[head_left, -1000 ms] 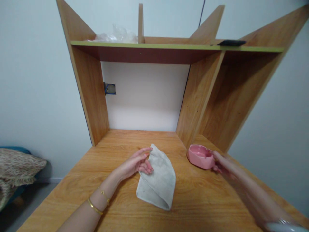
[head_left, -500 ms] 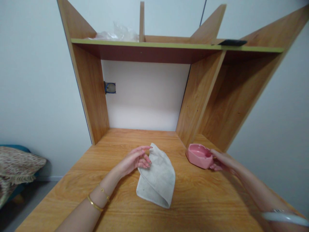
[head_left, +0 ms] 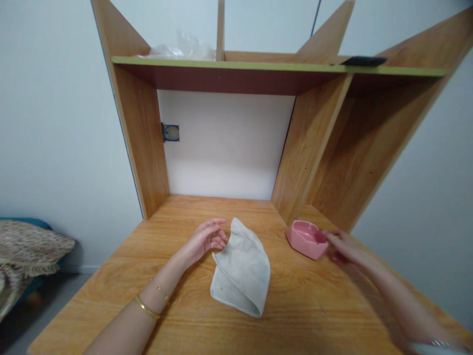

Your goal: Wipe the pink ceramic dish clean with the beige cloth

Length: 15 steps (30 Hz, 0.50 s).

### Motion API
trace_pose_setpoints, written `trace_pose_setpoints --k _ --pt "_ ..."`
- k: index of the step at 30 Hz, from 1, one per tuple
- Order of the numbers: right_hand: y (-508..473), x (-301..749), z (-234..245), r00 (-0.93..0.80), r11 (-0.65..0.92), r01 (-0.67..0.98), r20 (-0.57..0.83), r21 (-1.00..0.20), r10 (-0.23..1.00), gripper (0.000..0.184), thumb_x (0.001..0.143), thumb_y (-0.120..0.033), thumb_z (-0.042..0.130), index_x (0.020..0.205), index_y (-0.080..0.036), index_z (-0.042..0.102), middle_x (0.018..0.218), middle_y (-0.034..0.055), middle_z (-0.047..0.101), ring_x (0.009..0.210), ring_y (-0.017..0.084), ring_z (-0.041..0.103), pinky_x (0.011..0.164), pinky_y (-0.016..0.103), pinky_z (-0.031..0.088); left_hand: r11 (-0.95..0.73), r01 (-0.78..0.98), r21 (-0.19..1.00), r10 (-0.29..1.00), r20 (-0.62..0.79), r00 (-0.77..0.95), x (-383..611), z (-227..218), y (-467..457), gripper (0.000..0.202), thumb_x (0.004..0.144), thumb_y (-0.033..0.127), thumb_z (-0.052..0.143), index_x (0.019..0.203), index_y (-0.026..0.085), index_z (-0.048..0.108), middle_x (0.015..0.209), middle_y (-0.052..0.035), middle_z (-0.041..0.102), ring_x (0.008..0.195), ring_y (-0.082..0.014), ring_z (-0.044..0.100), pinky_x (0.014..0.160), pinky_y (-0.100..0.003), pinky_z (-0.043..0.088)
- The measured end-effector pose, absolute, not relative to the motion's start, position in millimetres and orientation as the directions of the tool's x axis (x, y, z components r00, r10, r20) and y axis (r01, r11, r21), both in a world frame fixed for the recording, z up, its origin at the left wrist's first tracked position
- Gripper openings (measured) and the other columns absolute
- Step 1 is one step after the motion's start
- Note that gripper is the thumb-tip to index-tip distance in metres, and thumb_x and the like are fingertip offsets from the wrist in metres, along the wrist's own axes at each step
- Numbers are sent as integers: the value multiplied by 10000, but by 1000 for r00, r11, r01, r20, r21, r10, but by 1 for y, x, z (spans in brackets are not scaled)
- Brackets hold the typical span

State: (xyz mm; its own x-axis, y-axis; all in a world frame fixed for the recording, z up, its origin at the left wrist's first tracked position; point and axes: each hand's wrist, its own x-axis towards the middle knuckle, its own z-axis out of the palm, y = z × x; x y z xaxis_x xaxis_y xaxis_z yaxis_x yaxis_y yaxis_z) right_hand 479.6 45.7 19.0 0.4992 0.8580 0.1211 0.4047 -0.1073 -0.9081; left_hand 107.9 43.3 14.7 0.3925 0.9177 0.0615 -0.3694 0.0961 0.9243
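A pale grey cloth [head_left: 244,268] lies loosely folded on the wooden desk, its upper corner standing up. Just left of it is my left hand [head_left: 207,239], open with loosely curled fingers and holding nothing; a narrow gap separates the fingertips from the cloth. To the right sits a pink angular dish [head_left: 305,241], shaped like an ashtray, upright on the desk. My right hand [head_left: 342,246] is at the dish's right side, blurred by motion. Its fingers look parted, one fingertip overlapping the rim; whether it touches is unclear.
Wooden shelving [head_left: 310,148] rises behind the desk [head_left: 166,305], with a divider close behind the dish. Clear plastic wrapping [head_left: 185,48] and a dark flat object [head_left: 364,61] lie on the upper shelf. An open wall box [head_left: 172,132] shows at the back. A woven fringed blanket [head_left: 33,246] is at left.
My left hand has let go of the cloth's edge and drawn slightly left. My right hand's fingers have loosened from the dish and shifted a little right. The view has tilted slightly.
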Motion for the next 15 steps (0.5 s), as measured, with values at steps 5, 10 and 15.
trace_pose_setpoints --k 5,10,15 --pt "39 442 31 250 91 832 515 -548 820 172 707 -303 511 805 -178 576 704 53 572 675 193 532 629 307 409 17 -209 978 956 45 289 110 7 52 258 728 277 553 939 128 543 627 -15 593 470 -74 518 504 -192 396" --pt "14 354 39 -188 357 807 369 -471 910 169 749 -260 449 756 -197 606 738 33 615 682 173 539 641 282 390 -196 174 965 974 171 151 108 -13 65 119 659 182 547 760 136 590 614 -8 570 549 -97 494 558 -208 371" --pt "3 292 42 -374 421 827 196 -373 907 210 763 -341 477 790 -186 616 785 50 636 743 188 568 638 273 384 -228 322 919 968 179 173 104 -31 70 174 637 129 506 791 142 586 610 3 566 568 -113 485 552 -217 344"
